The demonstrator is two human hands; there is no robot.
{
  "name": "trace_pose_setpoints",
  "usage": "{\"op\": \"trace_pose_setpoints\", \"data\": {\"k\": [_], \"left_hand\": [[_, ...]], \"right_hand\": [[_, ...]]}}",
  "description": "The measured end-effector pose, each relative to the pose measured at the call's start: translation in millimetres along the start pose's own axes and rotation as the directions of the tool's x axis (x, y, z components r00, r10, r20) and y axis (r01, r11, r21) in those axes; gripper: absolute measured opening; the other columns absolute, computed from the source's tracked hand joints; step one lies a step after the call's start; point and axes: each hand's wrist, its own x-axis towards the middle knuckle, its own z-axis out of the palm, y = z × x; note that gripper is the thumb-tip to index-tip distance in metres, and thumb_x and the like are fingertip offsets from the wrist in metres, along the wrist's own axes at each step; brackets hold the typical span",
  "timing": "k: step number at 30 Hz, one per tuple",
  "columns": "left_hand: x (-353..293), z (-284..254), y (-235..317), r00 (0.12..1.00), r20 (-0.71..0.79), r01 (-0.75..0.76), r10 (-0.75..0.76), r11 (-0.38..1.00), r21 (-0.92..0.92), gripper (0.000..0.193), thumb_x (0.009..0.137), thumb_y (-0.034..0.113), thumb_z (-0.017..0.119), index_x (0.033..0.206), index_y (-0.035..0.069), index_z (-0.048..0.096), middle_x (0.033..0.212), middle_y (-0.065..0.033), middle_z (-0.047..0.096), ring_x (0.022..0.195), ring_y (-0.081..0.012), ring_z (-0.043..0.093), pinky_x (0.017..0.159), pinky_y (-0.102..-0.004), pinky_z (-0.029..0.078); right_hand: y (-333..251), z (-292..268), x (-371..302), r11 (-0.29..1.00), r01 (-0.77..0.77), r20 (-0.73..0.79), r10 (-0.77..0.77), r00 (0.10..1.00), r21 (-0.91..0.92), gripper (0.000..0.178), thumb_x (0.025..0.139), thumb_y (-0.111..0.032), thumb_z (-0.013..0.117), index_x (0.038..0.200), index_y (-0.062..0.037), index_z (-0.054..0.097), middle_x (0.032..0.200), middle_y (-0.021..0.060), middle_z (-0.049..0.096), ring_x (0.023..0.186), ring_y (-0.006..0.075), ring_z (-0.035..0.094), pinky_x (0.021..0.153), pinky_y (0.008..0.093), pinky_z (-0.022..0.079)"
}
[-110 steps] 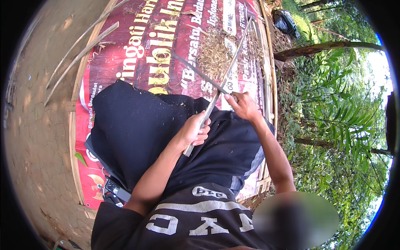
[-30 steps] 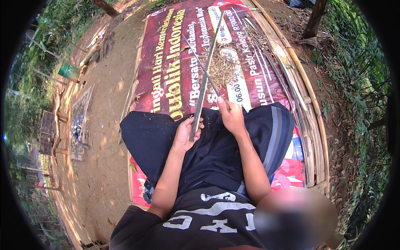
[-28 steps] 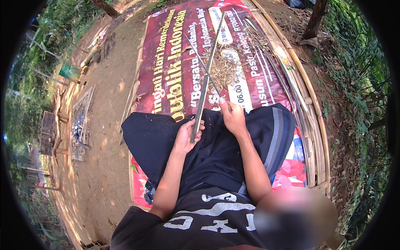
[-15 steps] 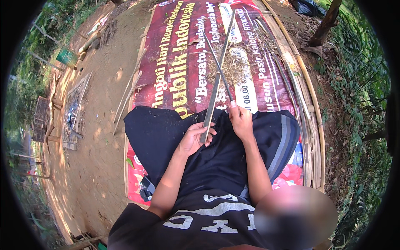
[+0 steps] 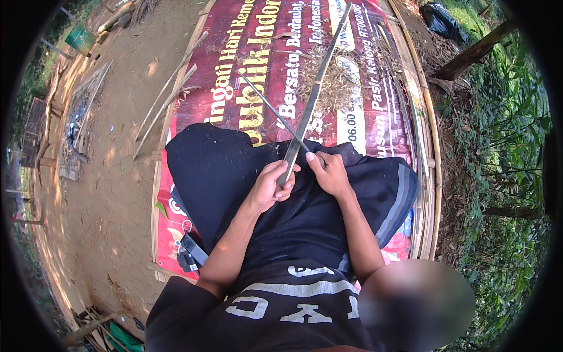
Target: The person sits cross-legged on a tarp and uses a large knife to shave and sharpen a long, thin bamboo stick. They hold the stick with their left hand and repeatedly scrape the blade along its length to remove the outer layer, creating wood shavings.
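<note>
A long, narrow bamboo strip [image 5: 316, 91] slants away from my lap toward the far right. Its near end is held in my left hand [image 5: 271, 186], with the fingers wrapped round it. My right hand [image 5: 331, 175] is closed round the handle of a knife, its thumb lying along the near end of the blade. The thin, dark knife blade [image 5: 267, 105] points to the far left and crosses the strip just beyond my left hand. Most of the handle is hidden in my fist. Both hands are over the dark cloth [image 5: 217, 170] across my lap.
Pale shavings [image 5: 337, 88] are scattered over the red printed banner [image 5: 229, 120] beyond my knees. Bamboo poles [image 5: 431, 117] edge the platform on the right. Thin sticks [image 5: 173, 105] lie along its left side, and a small dark device [image 5: 193, 249] rests by my left forearm.
The knife blade has swung to the left and now crosses the strip closer to my left hand. My right hand has dropped slightly nearer and left. The strip's far end leans further right.
</note>
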Motion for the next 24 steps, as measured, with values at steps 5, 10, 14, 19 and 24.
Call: {"op": "trace_pose_setpoints", "data": {"k": [5,10,14,19,24], "left_hand": [[2.0,-9.8,0.3,0.987,-0.099,-0.096,0.126,0.960,0.263,0.040,0.109,0.033,0.034,0.093,0.002,0.054,0.058,0.0007,0.043,0.041,-0.0062,0.036,0.038,-0.0238,0.032],[7.6,-24.2,-8.8,0.970,-0.117,-0.150,0.215,0.899,0.411,0.039,0.110,0.031,0.031,0.094,0.004,0.054,0.056,0.0019,0.041,0.042,-0.0044,0.034,0.039,-0.0221,0.029],[6.0,-21.0,-4.3,0.953,-0.046,-0.246,0.301,0.849,0.468,0.040,0.110,0.033,0.033,0.091,0.005,0.053,0.056,0.0023,0.041,0.044,-0.0042,0.035,0.041,-0.0228,0.030],[9.5,-28.8,-6.8,0.963,-0.126,-0.149,0.239,0.859,0.489,0.048,0.109,0.039,0.034,0.088,0.000,0.056,0.057,-0.0021,0.047,0.046,-0.0099,0.044,0.046,-0.0284,0.039],[11.4,-25.1,0.2,0.977,-0.111,-0.125,0.181,0.913,0.387,0.049,0.109,0.039,0.033,0.088,0.000,0.055,0.057,-0.0019,0.047,0.045,-0.0096,0.044,0.046,-0.0279,0.039]], "right_hand": [[-14.0,9.2,5.9,0.988,0.109,0.156,-0.092,0.983,-0.106,0.050,0.097,-0.038,0.060,0.069,0.0036,0.059,0.052,0.0180,0.042,0.046,0.0305,0.039,0.049,0.0419,0.037],[-46.8,5.5,18.9,0.906,0.230,0.323,-0.112,0.940,-0.356,0.052,0.092,-0.048,0.062,0.069,-0.0016,0.063,0.052,0.0178,0.048,0.052,0.0391,0.054,0.052,0.0450,0.043],[-36.0,0.9,30.0,0.849,0.306,0.379,-0.137,0.915,-0.431,0.060,0.089,-0.061,0.059,0.071,-0.0042,0.068,0.056,0.0160,0.059,0.057,0.0384,0.062,0.055,0.0474,0.049],[33.1,-28.8,42.1,0.875,0.065,0.199,0.037,0.979,-0.480,0.060,0.093,-0.058,0.056,0.085,-0.0003,0.071,0.068,0.0231,0.063,0.077,0.0436,0.064,0.072,0.0501,0.050],[-24.8,-19.6,36.2,0.900,0.068,0.276,0.060,0.959,-0.432,0.057,0.093,-0.052,0.060,0.071,-0.0001,0.063,0.056,0.0206,0.054,0.057,0.0423,0.056,0.058,0.0480,0.046]]}}
